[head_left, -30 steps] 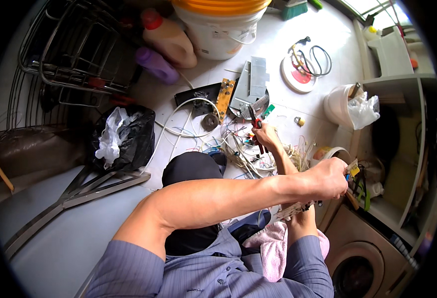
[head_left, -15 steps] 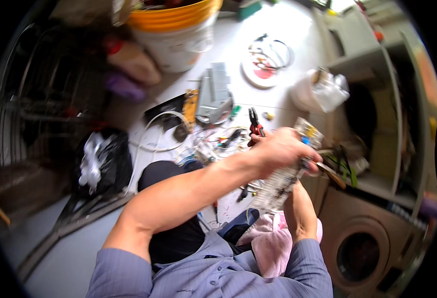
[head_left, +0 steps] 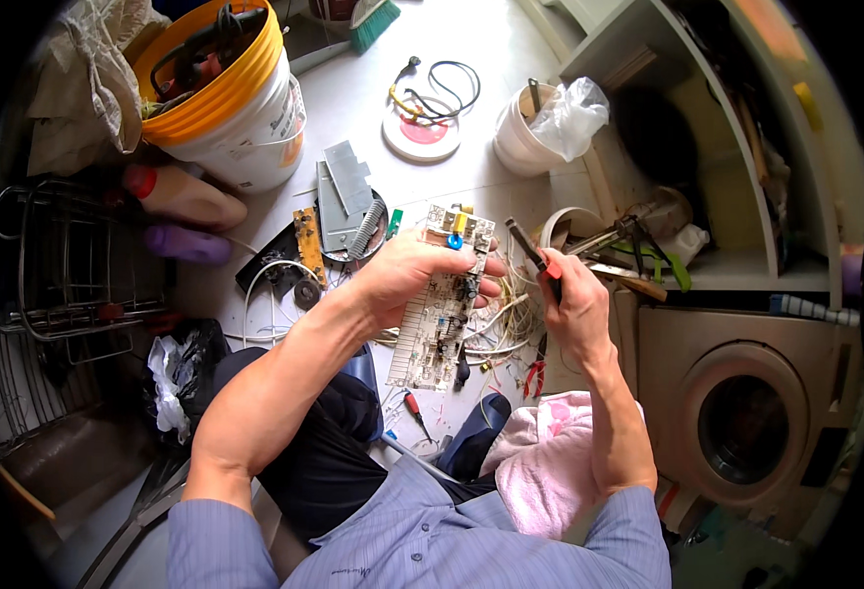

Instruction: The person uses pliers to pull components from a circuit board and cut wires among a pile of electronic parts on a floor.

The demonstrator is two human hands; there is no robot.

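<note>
My left hand (head_left: 403, 280) is closed around the upper part of a pale, long circuit board (head_left: 424, 339), its thumb across the front. The board carries small components, among them a blue round one and a yellow one near its top. To the right, my right hand (head_left: 579, 306) grips the red and black handles of pliers (head_left: 525, 241). Their dark jaws point up and left, apart from the board. Below the hands, a screwdriver (head_left: 415, 410) with a red and black handle and a red-handled tool (head_left: 537, 373) lie on the floor.
Tangled wires (head_left: 506, 319) lie beyond the board. Metal plates (head_left: 347, 191) and an orange-brown board (head_left: 308, 245) sit farther left. Around stand a yellow-rimmed bucket (head_left: 245, 133), a small white bucket (head_left: 518, 147), a washing machine (head_left: 663, 378) and a wire rack (head_left: 59, 265). A pink towel (head_left: 535, 456) covers my right leg.
My hands have come apart from their overlapped position. The board, still in my left hand, now hangs left of the pliers in my right hand. The whole view has shifted.
</note>
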